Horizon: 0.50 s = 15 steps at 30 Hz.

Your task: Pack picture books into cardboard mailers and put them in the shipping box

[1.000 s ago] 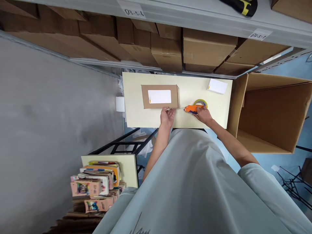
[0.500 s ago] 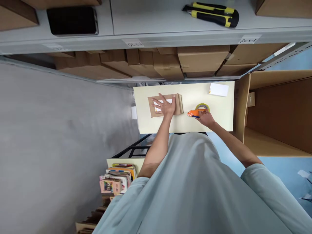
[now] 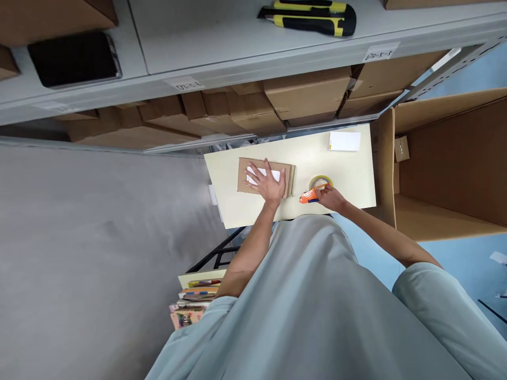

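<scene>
My left hand (image 3: 268, 182) lies flat with spread fingers on a small cardboard box (image 3: 243, 176). Under the fingers, a white label (image 3: 273, 173) shows on the box's top. To the right, my right hand (image 3: 331, 198) is wrapped round an orange tape dispenser (image 3: 308, 196) loaded with a yellowish roll of tape (image 3: 312, 182). The dispenser's front end points left, a short way from the box's right side. Both hands are over a cream table (image 3: 348, 174).
A white box (image 3: 345, 141) lies at the table's back right. A large open carton (image 3: 451, 158) stands to the right. Across the back runs a grey shelf (image 3: 206, 42) bearing a phone (image 3: 75, 59) and a utility knife (image 3: 312, 17). Books (image 3: 198, 298) are stacked at lower left.
The view has tilted and shifted. My right hand has brought the tape dispenser slightly nearer my body, its front end turned lower. My left hand stays on the box.
</scene>
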{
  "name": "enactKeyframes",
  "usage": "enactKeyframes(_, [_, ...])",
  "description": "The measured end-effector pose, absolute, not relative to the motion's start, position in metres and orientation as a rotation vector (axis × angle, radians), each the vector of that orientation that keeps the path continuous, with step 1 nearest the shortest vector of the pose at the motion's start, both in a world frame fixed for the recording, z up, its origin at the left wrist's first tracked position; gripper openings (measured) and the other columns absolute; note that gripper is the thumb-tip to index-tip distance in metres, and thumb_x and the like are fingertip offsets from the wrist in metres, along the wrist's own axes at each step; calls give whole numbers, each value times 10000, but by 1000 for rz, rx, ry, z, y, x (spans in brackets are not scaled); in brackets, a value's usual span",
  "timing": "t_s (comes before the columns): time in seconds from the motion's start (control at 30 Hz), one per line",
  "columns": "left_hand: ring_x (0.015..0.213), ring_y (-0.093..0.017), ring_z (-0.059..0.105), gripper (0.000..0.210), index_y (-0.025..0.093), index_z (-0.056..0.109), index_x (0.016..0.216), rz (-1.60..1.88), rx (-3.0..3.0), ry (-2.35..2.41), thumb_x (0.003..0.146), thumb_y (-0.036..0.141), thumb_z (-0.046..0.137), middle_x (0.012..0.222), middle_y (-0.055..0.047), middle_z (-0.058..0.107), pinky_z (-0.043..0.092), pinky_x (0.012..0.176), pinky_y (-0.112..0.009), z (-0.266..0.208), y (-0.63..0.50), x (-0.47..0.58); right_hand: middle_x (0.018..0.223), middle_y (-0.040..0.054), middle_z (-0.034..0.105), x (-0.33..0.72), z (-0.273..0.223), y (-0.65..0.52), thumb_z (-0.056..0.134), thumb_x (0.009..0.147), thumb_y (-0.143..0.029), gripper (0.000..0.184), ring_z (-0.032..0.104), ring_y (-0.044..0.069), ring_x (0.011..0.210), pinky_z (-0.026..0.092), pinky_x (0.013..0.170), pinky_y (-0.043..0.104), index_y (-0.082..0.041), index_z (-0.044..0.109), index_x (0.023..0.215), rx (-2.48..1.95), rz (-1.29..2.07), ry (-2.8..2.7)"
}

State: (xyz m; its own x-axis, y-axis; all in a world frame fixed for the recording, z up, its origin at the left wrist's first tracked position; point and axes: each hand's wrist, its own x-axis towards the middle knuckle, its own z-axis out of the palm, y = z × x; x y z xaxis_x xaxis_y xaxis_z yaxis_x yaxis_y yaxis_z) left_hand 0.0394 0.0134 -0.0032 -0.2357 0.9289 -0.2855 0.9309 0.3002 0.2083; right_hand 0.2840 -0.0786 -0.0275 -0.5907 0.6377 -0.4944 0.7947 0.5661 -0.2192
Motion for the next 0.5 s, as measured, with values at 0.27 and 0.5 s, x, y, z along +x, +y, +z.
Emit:
enactKeyframes(0.27, [1741,-484,-44,868,223,370,1768,-24,1699,2195,1050,680,539,1888,-205,26,27,1318,-807,-2,11,42,1068,245,834,293,-29,-92,520,1132,-333,422,785,335,965,460,1013,429,12,660,1330,1231,-692,2463])
enactKeyframes(0.5, [1735,-500,-62,876,218,381,1764,8,1712,2149,1040,677,559,1889,-202,8,-2,1313,-811,-5,10,41,1006,239,842,377,-9,-90,510,1139,-420,488,792,334,908,446,1012,437,0,675,1324,1313,-592,2317])
